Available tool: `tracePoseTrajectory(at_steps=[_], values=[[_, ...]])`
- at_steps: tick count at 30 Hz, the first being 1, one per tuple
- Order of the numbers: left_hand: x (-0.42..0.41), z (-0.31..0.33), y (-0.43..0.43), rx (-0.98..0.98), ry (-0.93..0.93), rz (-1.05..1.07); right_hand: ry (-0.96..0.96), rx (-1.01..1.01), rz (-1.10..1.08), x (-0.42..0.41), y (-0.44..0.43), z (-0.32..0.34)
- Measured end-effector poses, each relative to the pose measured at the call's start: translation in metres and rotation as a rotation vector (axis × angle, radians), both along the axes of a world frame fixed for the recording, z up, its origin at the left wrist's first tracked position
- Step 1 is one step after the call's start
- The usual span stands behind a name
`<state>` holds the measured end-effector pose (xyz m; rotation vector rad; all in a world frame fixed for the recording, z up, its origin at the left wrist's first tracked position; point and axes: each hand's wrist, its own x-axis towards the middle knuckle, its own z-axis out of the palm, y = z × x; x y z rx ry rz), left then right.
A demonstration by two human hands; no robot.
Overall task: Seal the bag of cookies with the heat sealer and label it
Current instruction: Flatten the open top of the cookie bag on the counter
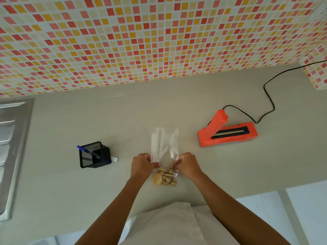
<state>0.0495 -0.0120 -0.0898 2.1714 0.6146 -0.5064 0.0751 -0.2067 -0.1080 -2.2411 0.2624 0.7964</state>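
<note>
A wall (159, 41) of small red, orange and yellow tiles fills the top of the picture. Below it lies a flat grey counter (62, 174). The counter's near edge runs along the bottom of the picture, by the person's white shirt. The metal edge of a sink (12, 147) shows at the far left.

A clear bag (164, 144) is in the middle of the picture. Its open top points up toward the wall. The cookies (164, 178) sit at its bottom end, close to the person. The left hand (141, 165) pinches the bag's left edge. The right hand (189, 165) pinches its right edge, just above the cookies.

An orange heat sealer (228, 133) sits to the right of the bag with its lid up. A black cord (269, 99) runs from it to the upper right. A wide strip of grey counter shows between the bag and the sealer.

A black mesh pen pot (95, 155) stands to the left of the bag. A blue pen (88, 151) leans in it. A small white label (114, 159) lies just beside the pot, and more grey counter shows between it and the left hand.
</note>
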Motion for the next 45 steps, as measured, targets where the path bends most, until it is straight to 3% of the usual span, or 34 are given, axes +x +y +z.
tracePoseTrajectory(at_steps=[5, 10, 15, 18, 20, 23, 26, 31, 35, 45], values=[[0.003, 0.000, 0.000, 0.230, -0.005, -0.157, -0.026, -0.073, 0.033, 0.002, 0.002, 0.006], [0.006, -0.002, 0.003, 0.321, -0.016, -0.250, -0.029, -0.155, 0.062, 0.001, -0.001, 0.004], [0.003, -0.011, 0.008, 0.328, -0.226, -0.349, -0.105, -0.229, 0.099, 0.002, -0.005, 0.007], [0.002, -0.018, 0.013, 0.376, -0.337, -0.456, -0.187, -0.111, 0.164, 0.002, -0.004, 0.009], [0.004, -0.019, 0.014, 0.403, -0.354, -0.482, -0.234, 0.101, 0.136, 0.001, 0.002, 0.008], [0.006, -0.018, 0.014, 0.439, -0.358, -0.503, -0.111, 0.399, 0.047, 0.000, 0.008, 0.006], [0.007, -0.016, 0.014, 0.464, -0.316, -0.524, 0.009, 0.509, 0.041, 0.002, 0.008, -0.001], [0.011, -0.022, 0.017, 0.448, -0.182, -0.611, 0.073, 0.662, -0.152, 0.003, 0.004, -0.011], [0.016, -0.023, 0.019, 0.454, -0.113, -0.659, 0.042, 0.683, -0.221, 0.013, 0.001, -0.017], [0.023, -0.018, 0.018, 0.482, -0.072, -0.696, -0.273, 0.521, -0.289, 0.066, 0.010, -0.004]])
